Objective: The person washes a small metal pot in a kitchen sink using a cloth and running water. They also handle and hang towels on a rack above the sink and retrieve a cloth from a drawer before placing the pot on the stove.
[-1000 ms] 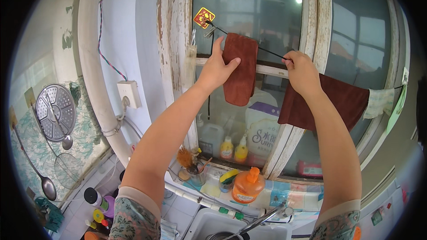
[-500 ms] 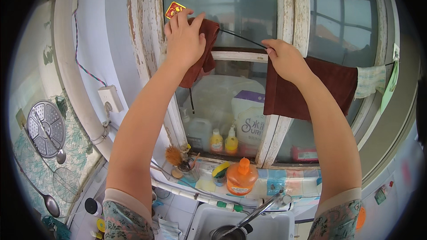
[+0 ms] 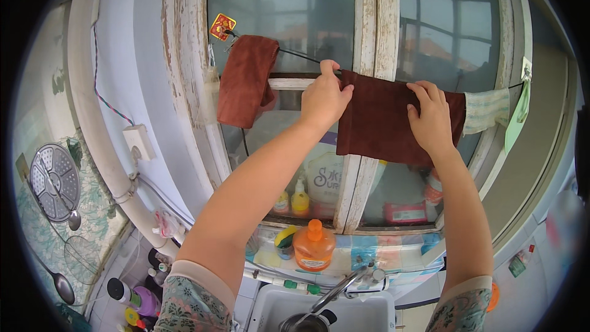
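Note:
A wide dark-brown towel [image 3: 384, 123] hangs folded over a thin black cord [image 3: 298, 54] in front of the window. My left hand [image 3: 326, 99] is at its upper left corner, index finger over the cord and thumb against the cloth edge. Toward the towel's right end, my right hand [image 3: 432, 120] has its curled fingers on the cloth near the top edge. Its thumb lies lower on the front. A narrower brown cloth [image 3: 246, 80] hangs at the cord's left end, apart from both hands. To the right of the towel is a pale striped cloth [image 3: 485, 112].
Below is a sink [image 3: 264, 310] with a metal faucet [image 3: 338, 290]. An orange bottle [image 3: 313, 247] stands on the ledge behind it. Peeling white window frames [image 3: 364, 24] back the cord. A green cloth [image 3: 518, 120] hangs far right; a perforated metal disc [image 3: 55, 181] hangs left.
My left hand has let go of the narrower cloth and moved right to the wide towel's left corner. My right hand has slid from the cord to the towel's right part.

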The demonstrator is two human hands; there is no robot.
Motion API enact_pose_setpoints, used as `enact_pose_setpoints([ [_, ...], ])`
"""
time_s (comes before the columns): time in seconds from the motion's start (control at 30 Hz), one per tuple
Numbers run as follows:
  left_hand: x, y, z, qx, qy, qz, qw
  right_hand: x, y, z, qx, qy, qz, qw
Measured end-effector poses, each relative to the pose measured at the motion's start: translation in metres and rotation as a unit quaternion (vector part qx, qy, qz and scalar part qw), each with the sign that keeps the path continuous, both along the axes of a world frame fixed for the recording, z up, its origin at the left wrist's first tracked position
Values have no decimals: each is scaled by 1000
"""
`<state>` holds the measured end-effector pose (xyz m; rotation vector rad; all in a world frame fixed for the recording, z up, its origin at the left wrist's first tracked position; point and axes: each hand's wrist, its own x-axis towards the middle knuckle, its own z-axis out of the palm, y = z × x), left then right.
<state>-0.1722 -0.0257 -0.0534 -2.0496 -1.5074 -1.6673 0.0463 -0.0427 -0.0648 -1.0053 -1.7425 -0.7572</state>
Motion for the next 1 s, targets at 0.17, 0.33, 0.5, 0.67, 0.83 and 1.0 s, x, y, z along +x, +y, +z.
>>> enact_pose_setpoints([
  [0.17,-28,17,10,174,76,21,982,-6,0,-2,21,2,17,1000],
  [0.33,-83,15,33,210,50,115,970,-33,-2,-2,63,-16,40,997],
  [0.5,-124,-2,38,177,54,207,961,-61,3,-3,46,-28,88,995],
  [0.67,-114,-9,28,153,135,186,961,-67,2,-6,29,-21,74,997],
  [0.83,-102,-16,35,151,242,227,931,-52,5,-9,-7,-40,43,998],
  [1.0,-104,-15,46,173,242,266,917,-46,5,-7,-7,-36,64,997],
])
